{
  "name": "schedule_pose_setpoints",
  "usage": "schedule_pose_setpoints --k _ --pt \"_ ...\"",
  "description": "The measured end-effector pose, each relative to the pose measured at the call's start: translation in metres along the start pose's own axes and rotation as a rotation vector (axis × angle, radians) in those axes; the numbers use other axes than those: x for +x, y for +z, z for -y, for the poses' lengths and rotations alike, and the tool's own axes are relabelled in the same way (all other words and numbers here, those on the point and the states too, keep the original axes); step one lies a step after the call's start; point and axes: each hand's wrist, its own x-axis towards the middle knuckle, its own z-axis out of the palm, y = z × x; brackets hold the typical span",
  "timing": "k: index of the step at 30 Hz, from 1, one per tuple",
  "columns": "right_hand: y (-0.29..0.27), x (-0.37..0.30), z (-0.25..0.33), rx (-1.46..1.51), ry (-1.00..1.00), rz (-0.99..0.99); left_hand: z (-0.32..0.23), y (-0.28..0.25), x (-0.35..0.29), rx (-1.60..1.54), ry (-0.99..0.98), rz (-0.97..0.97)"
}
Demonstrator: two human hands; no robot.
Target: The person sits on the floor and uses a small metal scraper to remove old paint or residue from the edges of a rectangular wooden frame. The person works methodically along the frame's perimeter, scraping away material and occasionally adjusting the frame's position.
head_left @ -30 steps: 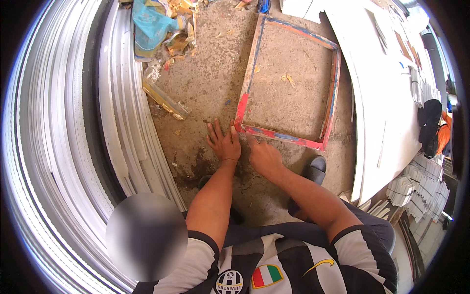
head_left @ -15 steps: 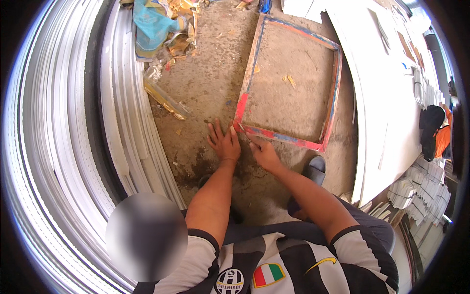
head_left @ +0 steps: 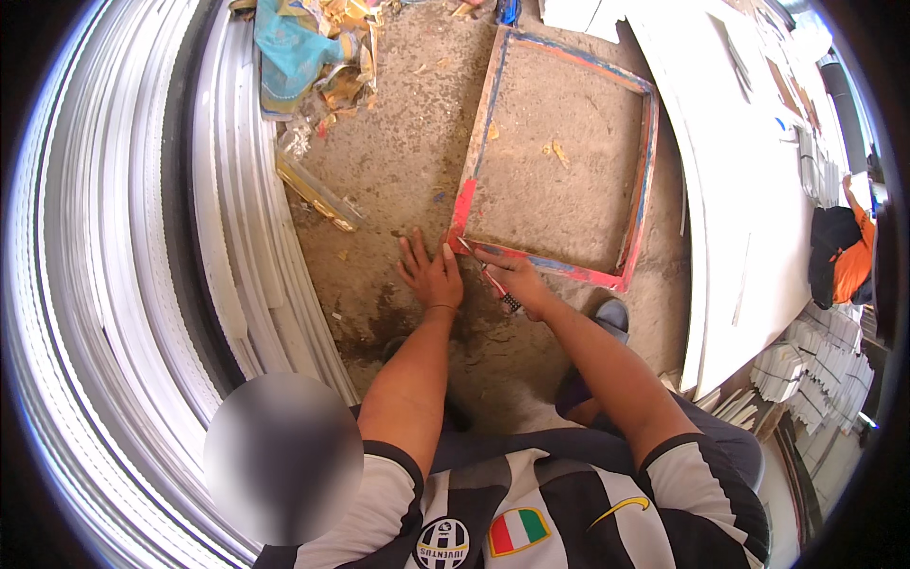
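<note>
A rectangular frame (head_left: pixel 559 264) with worn red, blue and bare patches lies flat on the floor. My left hand (head_left: pixel 433 282) rests beside its near left corner, fingers spread, with the thumb side against the red-covered corner. In my right hand (head_left: pixel 519 282) is a utility knife (head_left: pixel 496 287) with a red and dark, dotted handle. Its thin metal tip reaches the inner side of that same corner. Part of the handle is hidden under my fingers.
Long white strips (head_left: pixel 232 237) are stacked along the left. A large white sheet (head_left: pixel 749 209) lies on the right, with bundled white pieces (head_left: pixel 806 365) nearer me. Crumpled scraps and a turquoise bag (head_left: pixel 294 62) sit at the far left, and a grey shoe (head_left: pixel 611 318) is close to the frame.
My right hand has turned and shifted slightly, so the red and dark handle of the utility knife now shows below it. My left hand stays nearly in place at the corner.
</note>
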Motion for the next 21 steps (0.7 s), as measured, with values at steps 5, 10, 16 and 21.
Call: schedule_pose_setpoints --k 5,10,16,21 --pt "0.001 -0.003 -0.003 0.116 0.038 -0.013 -0.002 -0.007 0.001 0.017 -0.003 0.037" --pt "-0.024 -0.009 -0.018 0.74 0.202 0.408 -0.004 -0.01 0.0 0.067 0.007 0.073" --pt "-0.023 -0.001 0.004 -0.313 -0.217 -0.134 -0.004 -0.006 0.0 0.023 0.005 0.033" --pt "-0.038 -0.014 0.036 -1.174 -0.435 -0.287 -0.008 -0.013 -0.001 0.044 -0.018 0.101"
